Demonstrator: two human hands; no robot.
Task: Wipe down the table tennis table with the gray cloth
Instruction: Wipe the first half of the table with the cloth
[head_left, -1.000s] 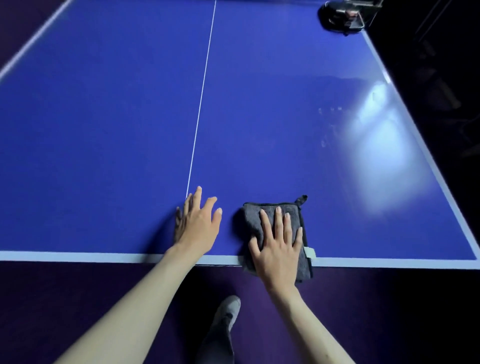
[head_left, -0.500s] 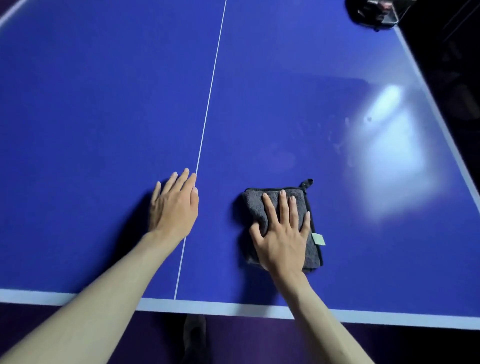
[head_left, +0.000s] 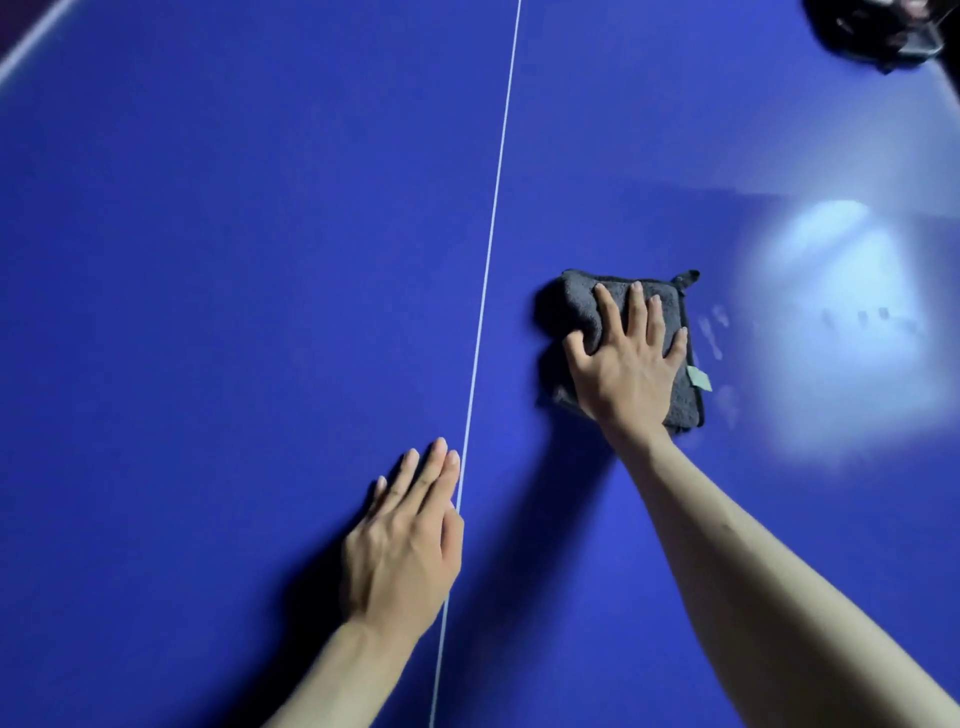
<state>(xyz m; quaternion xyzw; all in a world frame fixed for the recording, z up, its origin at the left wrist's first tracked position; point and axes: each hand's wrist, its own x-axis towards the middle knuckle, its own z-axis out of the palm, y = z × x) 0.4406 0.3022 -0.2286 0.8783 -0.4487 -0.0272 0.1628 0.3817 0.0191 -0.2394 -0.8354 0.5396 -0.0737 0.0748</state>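
head cam | looks forward-down | close over table (head_left: 260, 260)

The room is looking dim, with the blue table (head_left: 260, 312) catching a soft white glare patch (head_left: 841, 322) at the right, where faint smudges are showing. Shadows are falling left of the left hand (head_left: 405, 540) and the cloth (head_left: 576, 306). Wide-angle distortion is bending the centre line (head_left: 493, 208); the dark object (head_left: 878, 31) top right is blurring.
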